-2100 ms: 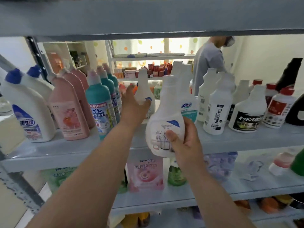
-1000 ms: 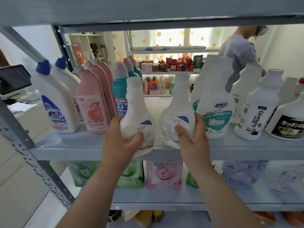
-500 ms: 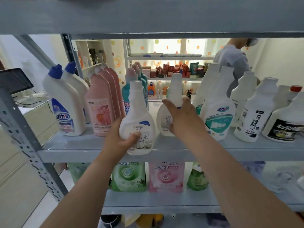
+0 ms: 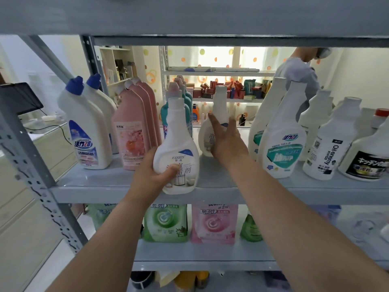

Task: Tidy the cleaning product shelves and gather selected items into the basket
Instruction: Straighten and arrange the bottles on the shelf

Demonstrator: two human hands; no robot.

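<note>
Nearest, the left hand (image 4: 152, 175) grips the front white bottle (image 4: 176, 150) low on its body. The thumb lies across the label and the fingers wrap behind, mostly hidden, clamped on the bottle. It is upright at the front lip of the middle shelf (image 4: 109, 182); whether its base rests on the lip or hangs just clear cannot be told.

A little deeper, the right hand (image 4: 228, 144) lies against the rear white bottle (image 4: 220, 102). Its fingers (image 4: 213, 123) are straight and spread apart over the bottle's shoulder, pressing rather than gripping. That bottle stands upright on the shelf, in the gap between the teal bottles (image 4: 186, 98) and the white-and-teal bottle (image 4: 282, 148).

The step in hand looks like lining the two matching bottles up in one file. To do it well, the right hand should push low on the body, not near the neck, so the tall bottle slides without tipping. It should go straight back, brushing neither neighbour. Once it sits deep enough, the front white bottle can be set directly before it, label outward. Its base should be wholly on the shelf and level with the pink bottles (image 4: 131, 138) alongside. The basket is not in view.
</note>
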